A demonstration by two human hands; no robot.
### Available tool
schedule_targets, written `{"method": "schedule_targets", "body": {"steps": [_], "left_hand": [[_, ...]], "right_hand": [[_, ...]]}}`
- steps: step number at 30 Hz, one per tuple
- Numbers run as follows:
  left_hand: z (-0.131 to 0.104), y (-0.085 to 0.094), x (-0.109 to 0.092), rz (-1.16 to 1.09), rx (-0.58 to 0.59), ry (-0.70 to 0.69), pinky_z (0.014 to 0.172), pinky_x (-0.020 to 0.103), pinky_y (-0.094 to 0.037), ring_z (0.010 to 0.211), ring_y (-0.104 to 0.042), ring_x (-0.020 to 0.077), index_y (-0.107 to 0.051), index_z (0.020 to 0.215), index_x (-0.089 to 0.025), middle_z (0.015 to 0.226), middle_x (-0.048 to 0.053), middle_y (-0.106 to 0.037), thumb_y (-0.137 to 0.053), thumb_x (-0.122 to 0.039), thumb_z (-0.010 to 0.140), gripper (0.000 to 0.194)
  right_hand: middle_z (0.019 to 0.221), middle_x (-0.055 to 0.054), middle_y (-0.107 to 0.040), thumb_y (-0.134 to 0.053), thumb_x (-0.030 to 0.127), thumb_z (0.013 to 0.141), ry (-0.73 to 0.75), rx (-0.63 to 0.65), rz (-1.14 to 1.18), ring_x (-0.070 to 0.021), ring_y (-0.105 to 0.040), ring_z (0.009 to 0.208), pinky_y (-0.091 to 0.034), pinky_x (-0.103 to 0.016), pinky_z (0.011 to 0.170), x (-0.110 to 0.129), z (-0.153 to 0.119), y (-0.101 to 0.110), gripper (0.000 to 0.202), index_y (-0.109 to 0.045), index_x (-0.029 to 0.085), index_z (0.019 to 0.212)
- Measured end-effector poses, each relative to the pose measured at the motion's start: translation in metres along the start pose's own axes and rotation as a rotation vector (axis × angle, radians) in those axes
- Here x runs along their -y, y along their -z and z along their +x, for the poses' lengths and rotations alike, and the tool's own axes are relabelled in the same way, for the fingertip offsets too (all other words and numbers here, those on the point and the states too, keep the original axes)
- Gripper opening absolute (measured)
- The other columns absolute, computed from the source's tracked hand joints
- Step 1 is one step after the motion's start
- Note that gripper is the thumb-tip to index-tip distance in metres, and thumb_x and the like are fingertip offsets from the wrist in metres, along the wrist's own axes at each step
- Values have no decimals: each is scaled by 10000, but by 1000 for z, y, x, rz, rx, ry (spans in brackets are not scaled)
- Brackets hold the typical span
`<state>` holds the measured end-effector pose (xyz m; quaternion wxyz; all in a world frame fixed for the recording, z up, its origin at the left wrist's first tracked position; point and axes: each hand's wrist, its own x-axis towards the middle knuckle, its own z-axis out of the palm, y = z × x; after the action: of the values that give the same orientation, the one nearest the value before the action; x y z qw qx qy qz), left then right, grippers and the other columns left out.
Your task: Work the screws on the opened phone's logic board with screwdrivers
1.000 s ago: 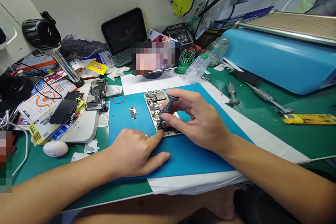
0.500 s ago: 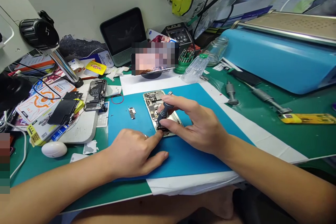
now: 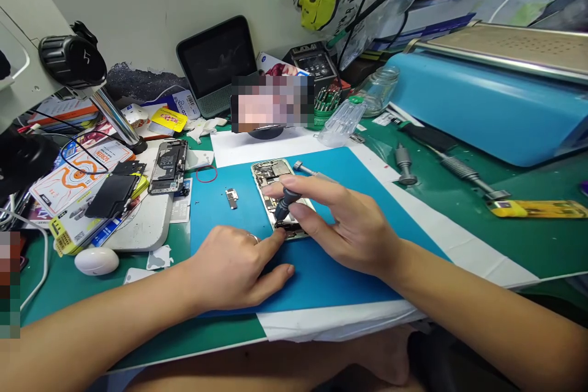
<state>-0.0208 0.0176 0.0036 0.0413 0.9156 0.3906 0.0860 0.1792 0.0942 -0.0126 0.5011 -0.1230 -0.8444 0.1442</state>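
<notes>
An opened smartphone [image 3: 269, 180] lies on the blue mat [image 3: 349, 282], its inner parts exposed. My right hand [image 3: 353, 226] is closed around a small dark grey screwdriver [image 3: 287, 202], with the thumb and fingers at its handle. The screwdriver stands tilted over the phone's lower end; its tip is hard to make out. My left hand [image 3: 239, 269] rests on the mat, index fingertip at the phone's lower left edge, thumb stretched out and the other fingers curled. Behind my right hand lies a grey rod-like tool [image 3: 312, 170], partly hidden. A small metal part [image 3: 232, 198] lies left of the phone.
Another opened phone [image 3: 168, 165] sits on a white base [image 3: 151, 229] at left, near a microscope-like stand [image 3: 73, 61]. A white earbud case [image 3: 96, 261] is in front. Grey screwdrivers [image 3: 405, 164] and a blue machine [image 3: 478, 110] stand at right. A tablet-like display [image 3: 218, 58] is behind.
My right index finger has stretched out to the left and the screwdriver handle has turned and tilted in my grip. More of the grey tool behind shows. My left hand stays put.
</notes>
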Motion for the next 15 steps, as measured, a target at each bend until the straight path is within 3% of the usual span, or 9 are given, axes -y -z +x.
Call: {"method": "schedule_targets", "body": {"steps": [4,10,15], "left_hand": [[0,0,0,3,-8,-7,453,359,-366,507,-649,227,-644,1254,-84,617,24,-677,-357,-411,1091,465],[0,-1,1,-11,-9,-11,463,356,-393,523,-661,230,-646,1248,-75,637,34,-688,-359,-391,1089,456],[0,-1,1,1,0,0,461,345,-404,529,-667,232,-644,1257,-80,639,35,-691,-378,-391,1082,445]], "right_hand": [[1161,-74,-768,-610,102,986,-11,-16,-3,-189,-769,974,-647,-314,889,-2,0,0,528,-489,259,1475],[1253,-95,-737,-537,86,1003,-20,20,-5,-214,-721,1144,-620,-354,977,0,2,0,536,-460,256,1506],[1218,-74,-758,-612,122,990,-22,5,0,-196,-756,1036,-629,-322,930,-1,1,-2,554,-464,277,1500]]}}
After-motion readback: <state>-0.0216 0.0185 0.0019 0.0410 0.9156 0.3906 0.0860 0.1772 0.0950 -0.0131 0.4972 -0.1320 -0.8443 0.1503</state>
